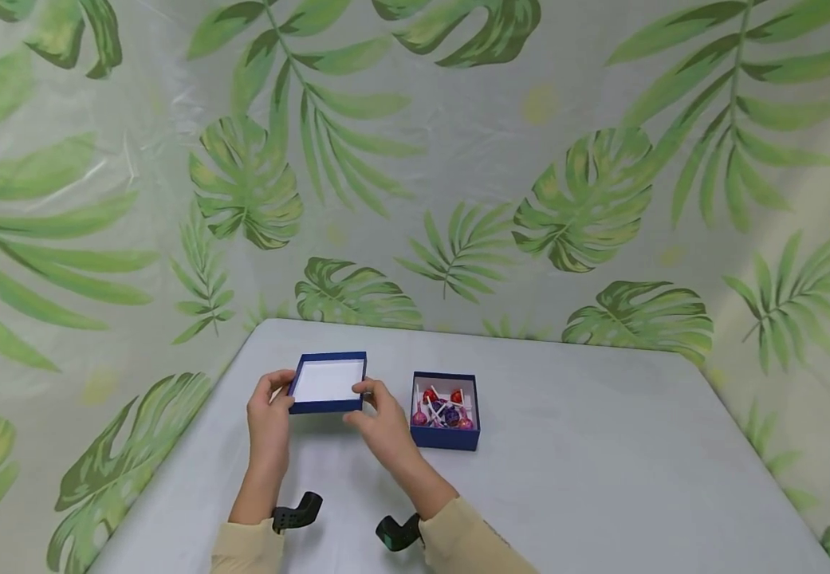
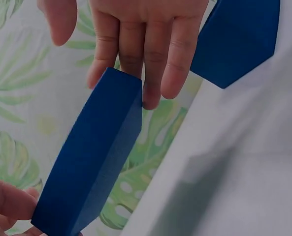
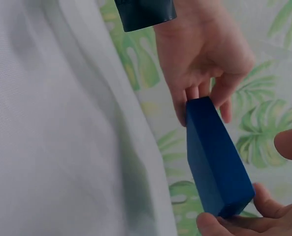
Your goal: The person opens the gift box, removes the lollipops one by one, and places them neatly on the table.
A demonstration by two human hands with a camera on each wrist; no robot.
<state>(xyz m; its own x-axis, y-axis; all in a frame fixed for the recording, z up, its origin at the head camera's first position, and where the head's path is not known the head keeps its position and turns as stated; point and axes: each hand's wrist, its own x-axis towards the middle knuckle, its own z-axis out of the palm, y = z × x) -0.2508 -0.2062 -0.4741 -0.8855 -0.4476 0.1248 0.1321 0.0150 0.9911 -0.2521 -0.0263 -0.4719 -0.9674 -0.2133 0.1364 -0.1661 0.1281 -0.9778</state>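
Note:
In the head view my left hand [image 1: 269, 414] grips the left side of a shallow blue box lid [image 1: 328, 405], its white inside facing me. The lid is raised above the table. My right hand [image 1: 384, 426] is at the lid's right end, fingertips touching the edge. Seen from the left wrist, the right hand's fingers [image 2: 131, 44] look straight and its thumb stands apart from the lid. From the right wrist, the left hand [image 3: 205, 54] has fingers and thumb on both sides of the lid. A blue box [image 1: 446, 438] holding several wrapped lollipops [image 1: 450, 414] stands right of the hands.
A white-covered table [image 1: 601, 462] lies under everything. Behind and beside it hangs a leaf-patterned sheet [image 1: 472, 159]. A black wrist device [image 1: 298, 514] sits on the left wrist, and another black device [image 1: 399, 532] on the right one.

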